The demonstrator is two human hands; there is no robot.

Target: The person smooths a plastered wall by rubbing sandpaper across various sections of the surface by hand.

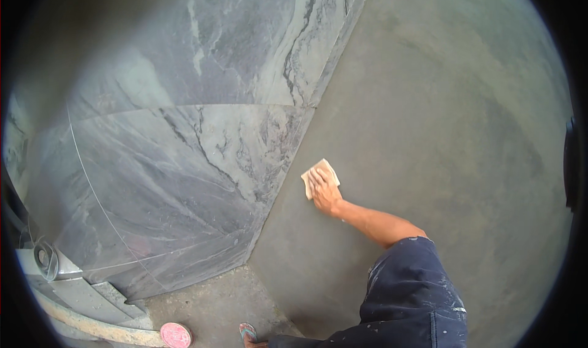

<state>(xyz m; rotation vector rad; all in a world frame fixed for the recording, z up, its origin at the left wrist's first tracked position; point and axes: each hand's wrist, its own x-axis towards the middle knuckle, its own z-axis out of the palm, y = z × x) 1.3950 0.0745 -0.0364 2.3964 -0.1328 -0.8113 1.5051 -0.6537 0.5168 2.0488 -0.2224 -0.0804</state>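
Note:
My right hand point(324, 189) presses a square, beige sponge-like pad point(328, 166) against a smooth grey plastered surface point(441, 134). Its fingers lie over the pad and grip it, with the corners curling up a little around them. The right arm comes up from the lower edge in a dark blue sleeve point(410, 287) flecked with pale spots. Just left of the hand runs the edge of large grey marble-patterned slabs point(184, 158), apart from the pad. My left hand is out of view.
At the lower left lie flat grey offcuts point(92, 300), a grey coil point(46, 257) and a long pale curved strip point(98, 326). Near its end is a round pink object point(176, 335). A foot in a sandal point(248, 333) stands on the rough floor point(208, 299).

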